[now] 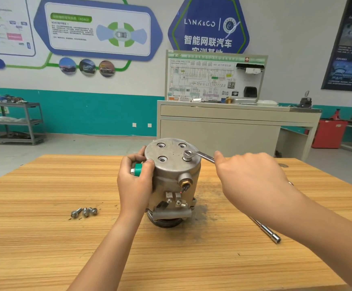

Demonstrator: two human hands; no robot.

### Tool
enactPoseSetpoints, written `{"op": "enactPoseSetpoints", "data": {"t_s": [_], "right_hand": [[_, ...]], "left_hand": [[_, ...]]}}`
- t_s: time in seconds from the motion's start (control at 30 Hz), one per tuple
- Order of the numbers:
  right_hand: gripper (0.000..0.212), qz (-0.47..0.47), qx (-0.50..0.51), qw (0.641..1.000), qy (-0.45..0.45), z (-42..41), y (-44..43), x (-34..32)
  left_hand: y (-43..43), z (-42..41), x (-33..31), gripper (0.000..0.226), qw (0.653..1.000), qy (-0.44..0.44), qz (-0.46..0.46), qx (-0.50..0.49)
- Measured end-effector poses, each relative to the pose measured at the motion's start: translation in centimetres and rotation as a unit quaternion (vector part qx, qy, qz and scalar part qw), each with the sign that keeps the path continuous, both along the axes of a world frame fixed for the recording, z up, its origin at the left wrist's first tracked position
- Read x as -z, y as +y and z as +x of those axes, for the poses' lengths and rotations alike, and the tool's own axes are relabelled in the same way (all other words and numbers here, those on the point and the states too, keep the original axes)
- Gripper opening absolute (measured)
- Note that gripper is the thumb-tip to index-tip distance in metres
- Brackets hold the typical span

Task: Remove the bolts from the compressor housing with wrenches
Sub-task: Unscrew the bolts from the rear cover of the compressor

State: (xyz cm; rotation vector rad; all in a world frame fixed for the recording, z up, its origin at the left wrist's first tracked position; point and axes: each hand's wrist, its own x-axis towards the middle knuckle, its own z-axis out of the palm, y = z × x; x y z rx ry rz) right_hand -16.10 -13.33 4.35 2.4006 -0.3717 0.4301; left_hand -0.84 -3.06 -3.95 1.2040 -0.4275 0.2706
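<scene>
A grey metal compressor housing [171, 177] stands upright on the wooden table [44, 238]. Its round top plate shows three empty bolt holes and one bolt [186, 158] at the right. The ring end of a silver wrench [200, 155] sits over that bolt. My right hand [253, 177] holds the wrench's handle, which is mostly hidden under the hand. My left hand [135, 181] grips the housing's left side, fingers curled around a green cap [138, 170]. Three removed bolts [84, 212] lie on the table to the left.
A socket extension bar [265, 229] lies on the table at the right, partly under my right forearm. Beyond the table stand a beige training bench [234, 122], a grey shelf cart [15, 122] at left and a red container [328, 133] at right.
</scene>
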Motion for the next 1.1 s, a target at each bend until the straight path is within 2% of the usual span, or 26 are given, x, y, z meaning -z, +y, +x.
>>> {"op": "enactPoseSetpoints", "data": {"t_s": [0.17,0.23,0.3,0.43,0.6,0.67,0.77,0.87,0.93,1.03,1.07,1.1], "right_hand": [[0.062,0.019,-0.012,1.000,0.010,0.4,0.6,0.0],[0.062,-0.024,-0.006,1.000,-0.004,0.2,0.7,1.0],[0.055,-0.064,0.007,0.996,-0.064,-0.3,0.4,1.8],[0.022,-0.067,-0.106,0.975,-0.181,0.3,-4.0,3.1],[0.023,-0.043,-0.190,0.946,-0.261,4.7,-9.3,2.6],[0.028,-0.011,-0.202,0.947,-0.251,7.8,-9.6,1.6],[0.039,0.052,-0.236,0.959,-0.146,12.8,-9.0,-0.4],[0.041,0.038,-0.246,0.965,-0.076,15.5,-8.2,-1.4],[0.036,0.076,-0.241,0.956,-0.147,15.0,-8.0,-1.8],[0.036,0.245,-0.193,0.902,-0.299,12.0,-8.2,-2.8],[0.038,0.276,-0.195,0.889,-0.309,10.6,-8.1,-2.8],[0.040,0.280,-0.198,0.891,-0.297,9.0,-7.6,-2.7]], "left_hand": [[-0.2,-0.2,0.0,0.014,1.000,-0.002,-0.003,0.002],[-0.1,-0.2,0.0,0.014,1.000,-0.004,-0.001,-0.002],[0.1,-0.1,0.0,0.014,1.000,-0.003,0.005,0.003],[0.3,0.6,-0.3,0.014,1.000,-0.003,0.007,0.024],[0.7,1.3,-0.7,0.018,0.999,0.015,0.002,0.049],[0.6,1.3,-0.8,0.018,0.998,0.017,0.009,0.053],[0.5,1.1,-0.8,0.016,0.998,0.003,0.024,0.050],[0.3,0.9,-0.7,0.014,0.999,-0.003,0.031,0.041],[0.3,0.8,-0.6,0.012,0.999,-0.001,0.036,0.037],[0.2,0.7,-0.4,0.012,0.999,-0.002,0.024,0.030],[0.2,0.6,-0.4,0.012,0.999,0.000,0.021,0.024],[0.1,0.5,-0.3,0.012,1.000,0.002,0.019,0.019]]}}
